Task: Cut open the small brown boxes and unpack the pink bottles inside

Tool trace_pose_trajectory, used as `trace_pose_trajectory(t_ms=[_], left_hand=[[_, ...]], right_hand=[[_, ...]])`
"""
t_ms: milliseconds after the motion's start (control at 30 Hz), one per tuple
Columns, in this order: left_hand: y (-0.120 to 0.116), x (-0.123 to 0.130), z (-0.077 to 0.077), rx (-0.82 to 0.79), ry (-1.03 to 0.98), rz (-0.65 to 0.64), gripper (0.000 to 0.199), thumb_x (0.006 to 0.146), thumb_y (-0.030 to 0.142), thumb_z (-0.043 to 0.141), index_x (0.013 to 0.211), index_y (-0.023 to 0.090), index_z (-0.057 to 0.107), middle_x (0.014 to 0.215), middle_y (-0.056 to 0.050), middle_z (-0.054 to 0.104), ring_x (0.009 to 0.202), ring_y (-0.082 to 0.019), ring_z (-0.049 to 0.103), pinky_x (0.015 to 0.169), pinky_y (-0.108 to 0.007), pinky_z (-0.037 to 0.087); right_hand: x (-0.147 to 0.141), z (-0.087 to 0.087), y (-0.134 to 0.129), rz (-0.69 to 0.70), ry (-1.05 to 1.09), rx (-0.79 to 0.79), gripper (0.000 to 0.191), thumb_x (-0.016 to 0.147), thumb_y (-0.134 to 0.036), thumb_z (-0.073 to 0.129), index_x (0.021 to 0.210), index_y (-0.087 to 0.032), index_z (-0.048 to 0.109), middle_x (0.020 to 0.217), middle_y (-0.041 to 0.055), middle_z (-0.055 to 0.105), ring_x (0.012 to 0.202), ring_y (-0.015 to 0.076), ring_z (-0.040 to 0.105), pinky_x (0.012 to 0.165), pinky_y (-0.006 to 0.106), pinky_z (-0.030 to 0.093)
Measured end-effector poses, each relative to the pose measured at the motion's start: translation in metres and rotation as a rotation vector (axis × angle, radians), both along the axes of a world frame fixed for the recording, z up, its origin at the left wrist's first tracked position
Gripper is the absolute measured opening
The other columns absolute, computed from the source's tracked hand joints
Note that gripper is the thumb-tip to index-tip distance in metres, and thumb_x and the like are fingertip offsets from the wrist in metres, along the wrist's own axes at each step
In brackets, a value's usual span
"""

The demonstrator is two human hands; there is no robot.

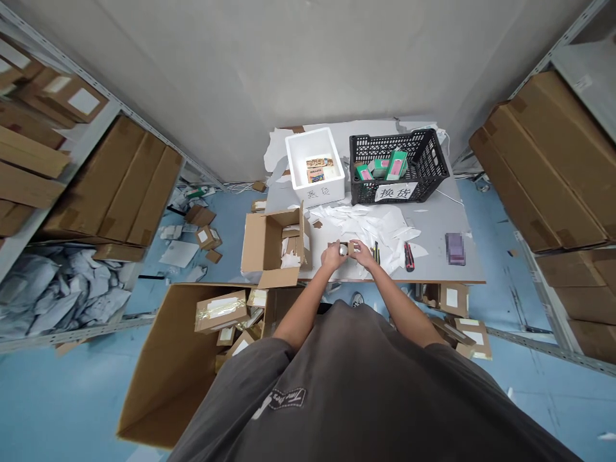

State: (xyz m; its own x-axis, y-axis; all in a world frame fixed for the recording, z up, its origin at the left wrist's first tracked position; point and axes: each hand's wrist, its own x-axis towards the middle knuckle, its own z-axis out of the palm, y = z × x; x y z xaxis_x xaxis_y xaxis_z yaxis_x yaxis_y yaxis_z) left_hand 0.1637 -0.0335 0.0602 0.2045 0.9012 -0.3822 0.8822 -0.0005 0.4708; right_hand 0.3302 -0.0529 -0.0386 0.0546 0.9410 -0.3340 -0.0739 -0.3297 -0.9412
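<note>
While the left hand (333, 255) and right hand (360, 253) hold, fingers part-closed from opposite sides, a small silver rounded object (342, 250) and small brown cardboard box (357, 247) steady together, both sit above the pale grey table (433, 266), just beside a yellow-and-black utility knife (375, 253).

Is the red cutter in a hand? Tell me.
No, the red cutter lies on the table, while the left hand and right hand grip a small box.

Bold black 换货 on the paper sign (395, 192) across the near side of the black plastic crate (423, 146), with blurred, unreadable handwritten characters on the white foam box (337, 192) to the left.
</note>
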Motion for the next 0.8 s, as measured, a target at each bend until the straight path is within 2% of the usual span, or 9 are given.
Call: trace_pose_trajectory(t_ms=[67, 167, 267, 333, 400, 467, 600, 733, 800], left_hand=[[0.0, -0.012, -0.008, 0.095, -0.16, 0.033, 0.061, 0.094, 0.03, 0.078, 0.153, 0.023, 0.064, 0.156, -0.015, 0.067, 0.143, -0.035, 0.063, 0.118, -0.042, 0.05], [0.0, -0.029, -0.025, 0.214, -0.358, 0.298, 0.042, 0.105, 0.028, 0.057, 0.145, 0.021, 0.069, 0.149, -0.015, 0.071, 0.142, -0.032, 0.063, 0.123, -0.043, 0.045], [0.005, -0.038, -0.045, 0.059, -0.491, 0.601, 0.05, 0.106, 0.027, 0.049, 0.153, 0.016, 0.06, 0.15, -0.02, 0.068, 0.144, -0.031, 0.06, 0.126, -0.045, 0.042], [0.011, -0.039, -0.057, -0.097, -0.565, 0.672, 0.056, 0.104, 0.028, 0.05, 0.158, 0.016, 0.055, 0.154, -0.02, 0.066, 0.144, -0.03, 0.061, 0.122, -0.047, 0.046], [0.017, -0.04, -0.068, -0.199, -0.641, 0.64, 0.062, 0.099, 0.029, 0.054, 0.161, 0.02, 0.054, 0.156, -0.019, 0.064, 0.142, -0.03, 0.062, 0.116, -0.046, 0.051], [0.02, -0.041, -0.077, -0.249, -0.739, 0.529, 0.071, 0.092, 0.029, 0.063, 0.163, 0.025, 0.054, 0.163, -0.017, 0.06, 0.147, -0.03, 0.059, 0.115, -0.043, 0.051], [0.022, -0.04, -0.095, -0.274, -0.901, 0.303, 0.083, 0.081, 0.026, 0.071, 0.162, 0.025, 0.055, 0.163, -0.013, 0.059, 0.145, -0.03, 0.056, 0.119, -0.042, 0.047], [0.025, -0.038, -0.105, -0.26, -0.938, 0.279, 0.08, 0.077, 0.021, 0.069, 0.156, 0.021, 0.058, 0.154, -0.012, 0.063, 0.129, -0.026, 0.063, 0.113, -0.041, 0.051], [0.026, -0.039, -0.107, -0.238, -0.932, 0.257, 0.077, 0.076, 0.019, 0.07, 0.152, 0.022, 0.06, 0.152, -0.011, 0.063, 0.127, -0.026, 0.063, 0.113, -0.041, 0.051]], right_hand=[[0.0, -0.003, -0.001, 0.005, 0.006, -0.01, 0.067, 0.061, -0.031, 0.074, 0.126, -0.026, 0.062, 0.114, 0.006, 0.073, 0.096, 0.0235, 0.073, 0.095, 0.044, 0.061], [-0.003, -0.008, -0.003, 0.006, 0.005, -0.014, 0.072, 0.06, -0.033, 0.075, 0.13, -0.027, 0.059, 0.122, 0.0084, 0.073, 0.095, 0.0249, 0.075, 0.096, 0.047, 0.061], [-0.007, -0.013, -0.006, -0.048, -0.025, 0.023, 0.074, 0.06, -0.035, 0.079, 0.13, -0.028, 0.057, 0.128, 0.0115, 0.074, 0.111, 0.0295, 0.075, 0.104, 0.048, 0.058], [-0.009, -0.016, -0.007, -0.082, -0.073, 0.053, 0.07, 0.061, -0.037, 0.081, 0.126, -0.028, 0.058, 0.129, 0.0117, 0.075, 0.122, 0.0314, 0.073, 0.111, 0.049, 0.055], [-0.011, -0.017, -0.007, -0.077, -0.133, 0.071, 0.061, 0.064, -0.039, 0.082, 0.12, -0.027, 0.06, 0.13, 0.0112, 0.075, 0.127, 0.0323, 0.071, 0.115, 0.051, 0.053], [-0.011, -0.017, -0.008, -0.043, -0.188, 0.08, 0.054, 0.068, -0.04, 0.08, 0.117, -0.026, 0.063, 0.134, 0.0106, 0.074, 0.127, 0.0324, 0.072, 0.116, 0.052, 0.054], [-0.012, -0.011, -0.011, 0.054, -0.311, 0.121, 0.054, 0.076, -0.036, 0.075, 0.128, -0.026, 0.07, 0.143, 0.0104, 0.071, 0.129, 0.0325, 0.07, 0.115, 0.053, 0.055], [-0.009, -0.003, -0.011, 0.189, -0.453, 0.179, 0.057, 0.071, -0.025, 0.075, 0.128, -0.024, 0.075, 0.149, 0.0134, 0.067, 0.145, 0.0347, 0.058, 0.127, 0.054, 0.044], [-0.007, 0.001, -0.004, 0.191, -0.449, 0.151, 0.052, 0.069, -0.024, 0.074, 0.121, -0.024, 0.077, 0.148, 0.013, 0.067, 0.147, 0.0344, 0.056, 0.129, 0.052, 0.04]])
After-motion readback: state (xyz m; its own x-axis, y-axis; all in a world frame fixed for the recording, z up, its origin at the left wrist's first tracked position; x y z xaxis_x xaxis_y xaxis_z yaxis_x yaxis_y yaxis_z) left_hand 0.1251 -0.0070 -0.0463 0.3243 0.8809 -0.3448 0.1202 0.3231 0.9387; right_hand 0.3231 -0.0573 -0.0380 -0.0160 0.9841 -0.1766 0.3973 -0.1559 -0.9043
